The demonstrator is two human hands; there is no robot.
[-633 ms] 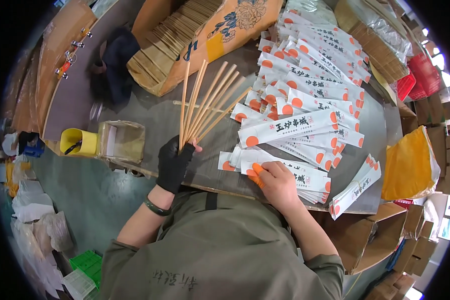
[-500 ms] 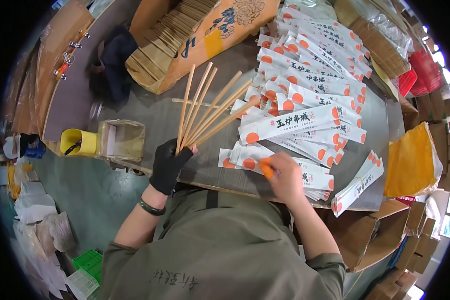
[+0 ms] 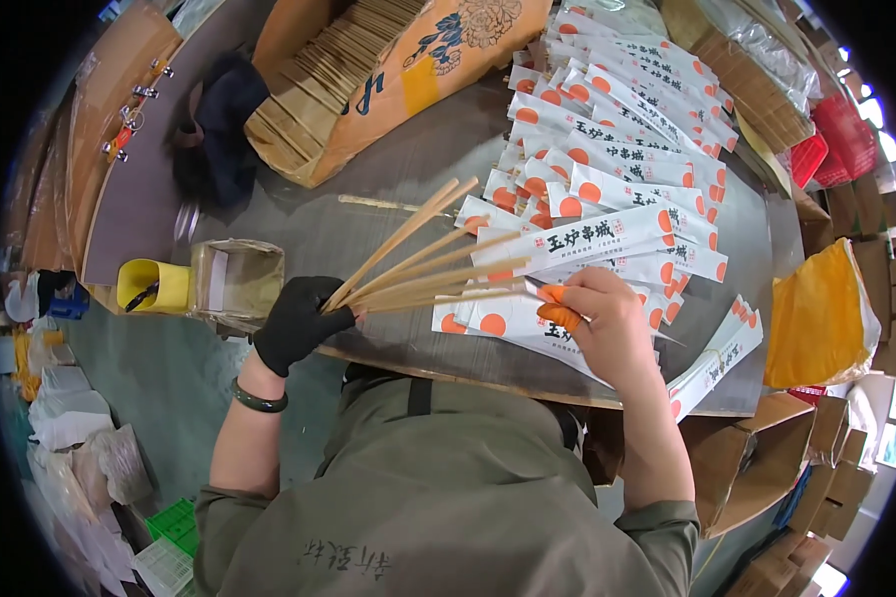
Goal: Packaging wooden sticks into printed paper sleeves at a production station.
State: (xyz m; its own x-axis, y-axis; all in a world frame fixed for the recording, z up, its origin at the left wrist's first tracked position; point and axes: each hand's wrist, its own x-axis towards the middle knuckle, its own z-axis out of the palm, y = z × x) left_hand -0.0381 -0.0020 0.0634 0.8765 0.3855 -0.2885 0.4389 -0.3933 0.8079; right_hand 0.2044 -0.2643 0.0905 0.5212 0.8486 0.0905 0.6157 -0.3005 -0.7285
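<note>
My left hand [image 3: 304, 320], in a black glove, is closed round the lower ends of several wooden chopsticks [image 3: 408, 261]. They fan out to the right above the table. My right hand [image 3: 612, 323], with orange covers on its fingertips, pinches a white paper chopstick sleeve, mostly hidden by the hand. The tip of one chopstick meets it at those fingers. Beneath lies a small stack of white sleeves with orange dots [image 3: 493, 320]. Just beyond is a large heap of sleeves [image 3: 607, 239], some with stick ends poking out.
A carton of loose chopsticks [image 3: 319, 129] lies tilted at the back left, beside dark cloth [image 3: 224, 129]. A yellow cup [image 3: 159, 286] and a taped box [image 3: 239, 284] sit at the left edge. A bundle of sleeves [image 3: 722, 353] lies right, near cardboard boxes [image 3: 747, 463].
My left hand has moved left and tipped the chopsticks from upright toward the right. My right hand has risen slightly off the sleeve stack, bringing a sleeve to the chopstick tips.
</note>
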